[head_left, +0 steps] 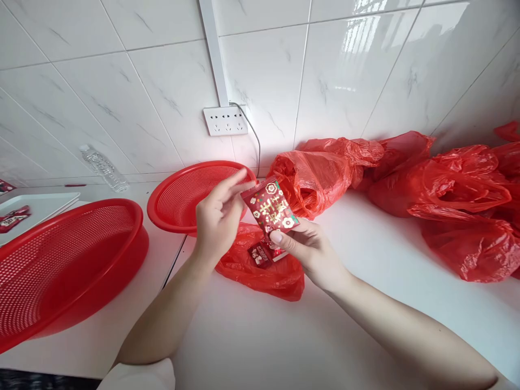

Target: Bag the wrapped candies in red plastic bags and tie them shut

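A small dark-red printed packet (pixel 271 206) with gold characters and flowers is held up by my right hand (pixel 319 252), thumb in front and fingers behind. At the packet's upper left edge is my left hand (pixel 217 216). Its fingers are stretched out and apart; whether a fingertip touches the packet I cannot tell. Under both hands lies an open red plastic bag (pixel 280 284) on the white table. Inside the bag are a dark-red packet (pixel 260 255) and another red-and-white one, partly covered by my right hand.
Two red perforated baskets stand on the left, a large one (pixel 136 227) in front and a smaller one (pixel 156 208) behind. Several filled red bags (pixel 317 173) line the tiled wall at right. A plastic bottle (pixel 104 168), white trays (pixel 44 203) and a wall socket (pixel 225 120) with a cable are also there.
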A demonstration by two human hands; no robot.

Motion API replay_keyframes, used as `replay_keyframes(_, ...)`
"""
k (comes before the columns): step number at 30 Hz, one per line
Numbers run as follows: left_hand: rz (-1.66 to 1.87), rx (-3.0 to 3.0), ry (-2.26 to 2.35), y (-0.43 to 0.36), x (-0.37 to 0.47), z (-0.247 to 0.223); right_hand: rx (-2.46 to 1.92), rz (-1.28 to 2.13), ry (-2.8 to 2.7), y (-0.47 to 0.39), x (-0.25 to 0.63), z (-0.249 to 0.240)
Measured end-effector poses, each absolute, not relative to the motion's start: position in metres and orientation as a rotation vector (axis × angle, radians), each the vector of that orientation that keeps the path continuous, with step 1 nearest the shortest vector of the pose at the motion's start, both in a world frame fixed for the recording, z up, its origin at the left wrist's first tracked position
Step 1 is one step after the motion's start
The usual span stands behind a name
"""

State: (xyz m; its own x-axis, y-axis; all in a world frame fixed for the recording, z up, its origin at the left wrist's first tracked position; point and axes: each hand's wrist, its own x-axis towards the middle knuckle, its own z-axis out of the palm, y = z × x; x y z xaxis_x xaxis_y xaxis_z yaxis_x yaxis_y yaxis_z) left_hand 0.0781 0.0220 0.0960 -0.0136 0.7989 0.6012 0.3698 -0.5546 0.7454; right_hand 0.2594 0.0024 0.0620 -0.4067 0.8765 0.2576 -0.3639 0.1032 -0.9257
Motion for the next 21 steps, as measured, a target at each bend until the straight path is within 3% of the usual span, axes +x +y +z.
replay_keyframes(5, 1.198, 1.595, 0.91, 0.016, 0.084, 0.102, -0.557, 1.382, -1.361, 0.004, 0.256, 0.056)
replay_keyframes(10, 1.188, 1.633, 1.034, 0.012, 0.083, 0.112, -0.575, 1.336, -1.399, 0.008, 0.26, 0.053)
replay_keyframes(15, 0.895, 1.757, 1.14, 0.011, 0.071, 0.119, -0.625, 1.431, -1.414, 0.011, 0.26, 0.049)
replay_keyframes(21, 0.902, 1.803, 1.096, 0.011, 0.07, 0.121, -0.579, 1.473, -1.443, 0.009, 0.254, 0.044)
